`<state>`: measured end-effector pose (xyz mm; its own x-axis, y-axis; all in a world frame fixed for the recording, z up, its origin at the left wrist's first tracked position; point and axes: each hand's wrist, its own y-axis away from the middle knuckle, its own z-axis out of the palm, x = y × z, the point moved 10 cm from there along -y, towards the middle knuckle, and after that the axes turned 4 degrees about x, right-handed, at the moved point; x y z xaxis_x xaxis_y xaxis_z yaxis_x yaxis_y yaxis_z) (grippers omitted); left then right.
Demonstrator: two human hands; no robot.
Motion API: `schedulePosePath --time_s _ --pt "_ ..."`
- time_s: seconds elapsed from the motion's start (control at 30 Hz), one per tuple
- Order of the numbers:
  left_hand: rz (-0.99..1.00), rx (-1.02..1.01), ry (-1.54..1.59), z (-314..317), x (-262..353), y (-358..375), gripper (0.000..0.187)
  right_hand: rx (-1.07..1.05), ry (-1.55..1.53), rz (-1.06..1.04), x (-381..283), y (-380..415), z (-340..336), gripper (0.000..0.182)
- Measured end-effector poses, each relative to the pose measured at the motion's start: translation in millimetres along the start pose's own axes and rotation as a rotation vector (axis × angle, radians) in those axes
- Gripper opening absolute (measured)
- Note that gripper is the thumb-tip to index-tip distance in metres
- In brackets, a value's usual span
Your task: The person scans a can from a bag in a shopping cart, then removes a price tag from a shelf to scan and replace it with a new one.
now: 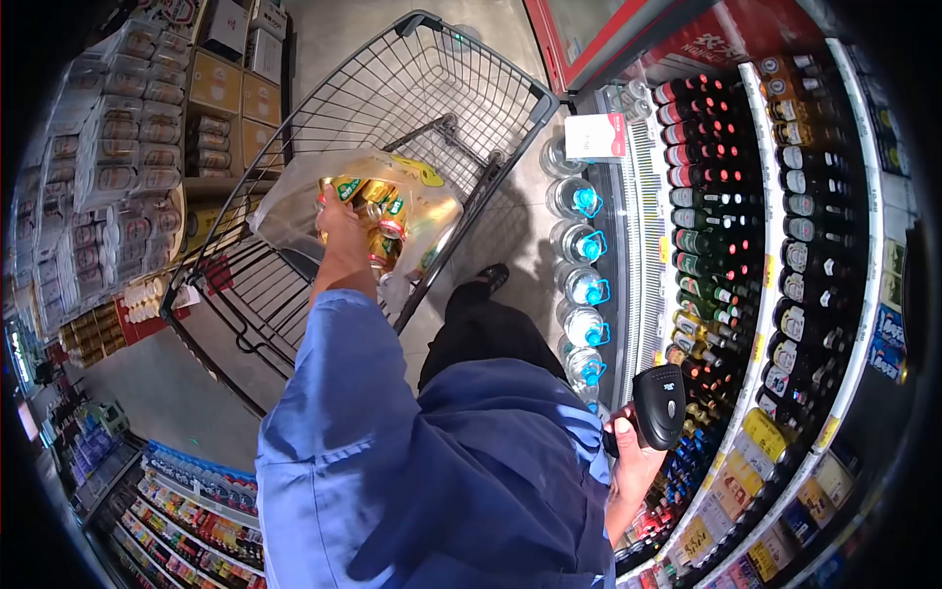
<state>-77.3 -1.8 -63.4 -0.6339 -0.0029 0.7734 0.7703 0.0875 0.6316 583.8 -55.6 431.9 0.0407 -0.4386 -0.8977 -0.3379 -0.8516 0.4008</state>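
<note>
My left hand reaches into an opened translucent plastic bag that lies in a wire shopping cart. Its fingers are curled on a red-and-gold can at the bag's left side; the fingertips are partly hidden. Several gold, green and red cans lie jumbled in the bag beside this hand. Down at the right, my right hand is wrapped round the handle of a black barcode scanner, its rounded head pointing up. The scanner is held out in front of the bottle shelves, well apart from the cart.
Large water bottles with blue caps and handles line the floor at the right. Behind them rise shelves of glass bottles. Shrink-wrapped can packs and cartons are stacked left. A red-framed door stands at the top.
</note>
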Motion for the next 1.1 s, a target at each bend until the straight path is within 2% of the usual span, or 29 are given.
schedulePosePath --time_s 0.07,0.1,0.17,0.2,0.3,0.4,0.5,0.53,0.57,0.6,0.67,0.7,0.77,0.83,0.87,1.0,1.1 --pt "0.019 0.013 -0.021 -7.2 28.2 9.9 0.074 -0.012 0.006 0.034 7.0 6.0 -1.4 0.046" --pt "0.002 0.025 -0.056 -0.4 5.2 18.1 0.071 -0.007 0.042 0.028 8.4 -5.6 -5.7 0.046" --pt "0.026 0.050 -0.134 2.5 28.2 37.4 0.063 -0.016 0.063 0.042 10.5 -4.1 -5.3 0.045" --pt "-0.002 0.077 -0.194 6.3 44.1 69.4 0.061 -0.004 0.066 0.051 12.7 -4.1 -5.5 0.045" --pt "0.061 -0.030 -0.243 20.7 21.8 8.1 0.059 0.068 0.048 0.040 -0.1 -3.5 1.3 0.028" --pt "0.081 -0.128 -0.279 33.8 9.8 -30.3 0.040 0.041 0.069 0.063 9.7 -2.9 -5.0 0.027" --pt "0.850 -0.312 -1.367 50.9 66.2 8.8 0.033 0.066 0.061 0.167 30.5 -0.9 -19.3 0.042" --pt "1.146 -0.385 -1.704 68.5 65.3 28.1 0.031 0.056 0.044 0.167 33.0 -1.0 -20.3 0.040" --pt "0.589 -0.424 -1.033 52.6 54.1 -20.6 0.029 0.025 0.067 0.150 38.0 -1.1 -24.2 0.040" --pt "0.028 -0.391 -0.373 33.3 15.4 -66.5 0.027 0.033 0.047 0.149 37.9 -0.3 -25.6 0.039" --pt "0.177 -0.526 -0.542 39.8 19.8 -69.7 0.025 0.041 0.028 0.159 41.0 3.1 -30.8 0.037" --pt "-0.010 -0.383 -0.354 30.1 12.4 -60.7 0.027 0.055 0.018 0.162 43.6 6.6 -38.4 0.037" --pt "-0.095 -0.436 -0.442 30.4 10.2 -27.9 0.033 0.032 -0.016 0.171 51.9 7.5 -42.9 0.036" --pt "0.025 -0.263 -0.437 23.5 19.3 -13.4 0.043 0.061 -0.117 0.143 47.2 4.1 -43.5 0.037" --pt "0.072 -0.260 -0.529 25.6 23.9 -2.2 0.047 0.058 -0.128 0.131 51.5 4.0 -48.8 0.038" --pt "0.218 -0.415 -0.955 40.7 31.7 55.7 0.055 0.107 -0.164 0.102 48.5 0.9 -66.8 0.029" --pt "0.367 -0.435 -0.935 40.2 33.5 85.5 0.043 0.106 -0.178 0.105 51.5 0.6 -79.7 0.024"
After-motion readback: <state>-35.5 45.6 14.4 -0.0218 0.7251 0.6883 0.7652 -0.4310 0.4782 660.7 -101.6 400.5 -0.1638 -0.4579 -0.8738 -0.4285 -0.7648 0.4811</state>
